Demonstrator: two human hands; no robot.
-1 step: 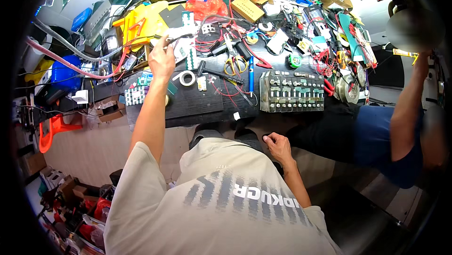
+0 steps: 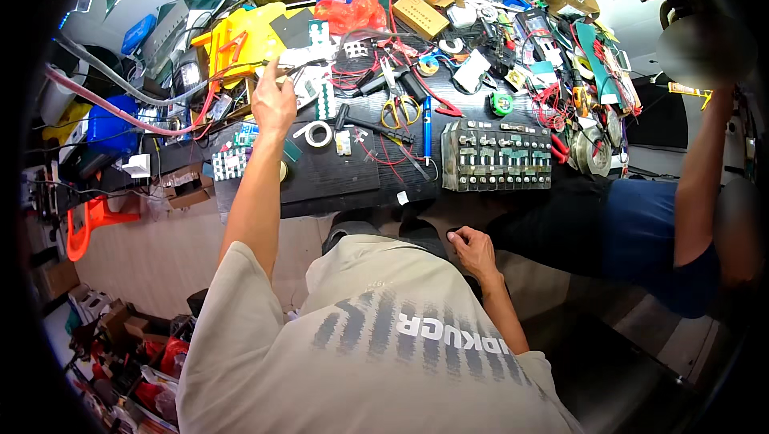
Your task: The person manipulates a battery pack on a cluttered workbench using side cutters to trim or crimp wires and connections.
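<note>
My left hand [image 2: 274, 101] reaches over the far left of the workbench. Its index finger is stretched out and its thumb apart, by a white piece [image 2: 308, 55] and a dark cable; no firm hold shows. Down in front of my body, off the bench's near edge, my right hand [image 2: 474, 251] has its fingers curled together, and whatever may be in them is hidden. Below the left hand lie a white tape roll [image 2: 318, 134] and a black-handled hammer [image 2: 372, 123]. Yellow-handled scissors [image 2: 400, 111] and a blue pen-like tool [image 2: 427, 128] lie farther right. A battery pack [image 2: 497, 156] stands near the front edge.
A yellow plastic piece [image 2: 248, 33] and a red plastic bag [image 2: 352, 13] lie at the back. Red wires, a green tape measure [image 2: 501, 104] and a wire spool [image 2: 593, 153] crowd the right. Another person in a blue shirt [image 2: 653, 226] is at the right, one arm raised.
The other person's raised arm at the right has shifted slightly. My left hand's fingers have shifted a little; my right hand stays in place.
</note>
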